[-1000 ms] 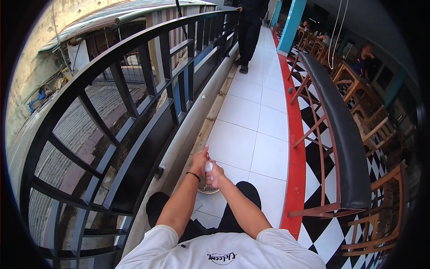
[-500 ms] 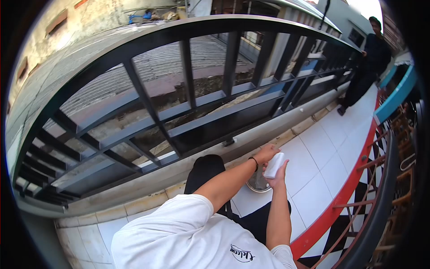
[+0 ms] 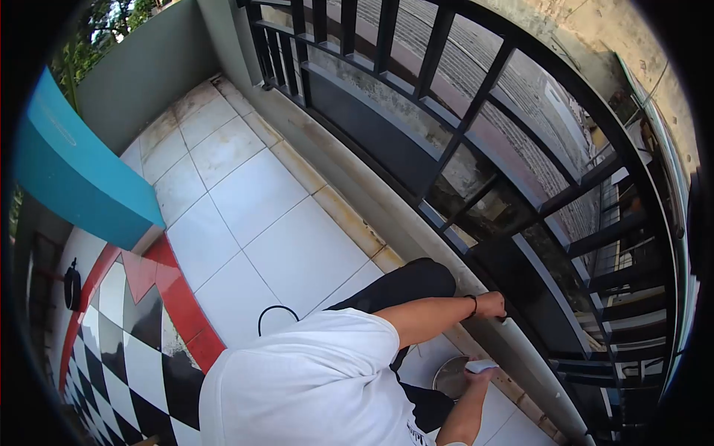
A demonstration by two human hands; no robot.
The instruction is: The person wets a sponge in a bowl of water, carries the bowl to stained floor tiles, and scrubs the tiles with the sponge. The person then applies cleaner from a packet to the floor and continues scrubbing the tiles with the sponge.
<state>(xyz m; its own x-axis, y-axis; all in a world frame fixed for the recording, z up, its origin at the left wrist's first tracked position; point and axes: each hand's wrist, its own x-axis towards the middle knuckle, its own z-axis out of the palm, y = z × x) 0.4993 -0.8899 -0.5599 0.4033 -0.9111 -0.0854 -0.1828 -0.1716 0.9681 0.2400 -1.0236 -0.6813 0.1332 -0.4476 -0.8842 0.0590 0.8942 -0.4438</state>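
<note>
My left hand [image 3: 490, 305], with a dark band at the wrist, reaches to the ledge under the railing. Its fingers are curled beside a small dark fitting on the ledge; what they hold, if anything, is hidden. My right hand [image 3: 476, 374] is closed around a smooth white object [image 3: 482, 366], blocky or bottle-like, whose kind I cannot make out. Just beside that hand, a round grey bowl [image 3: 448, 379] with a shiny rim rests on the tiles by my dark-trousered legs.
A black metal railing [image 3: 394, 126] stands on a grey ledge [image 3: 335, 160] along the narrow white-tiled floor [image 3: 260, 201]. A turquoise pillar [image 3: 82, 156] rises on the left, near a red border [image 3: 178, 290] and checkered tiles. A black cable loop [image 3: 277, 308] shows behind my shirt.
The view has swung to the left; the person by the railing is out of view. My left hand has left the white object and moved to the ledge; my right hand keeps hold of it.
</note>
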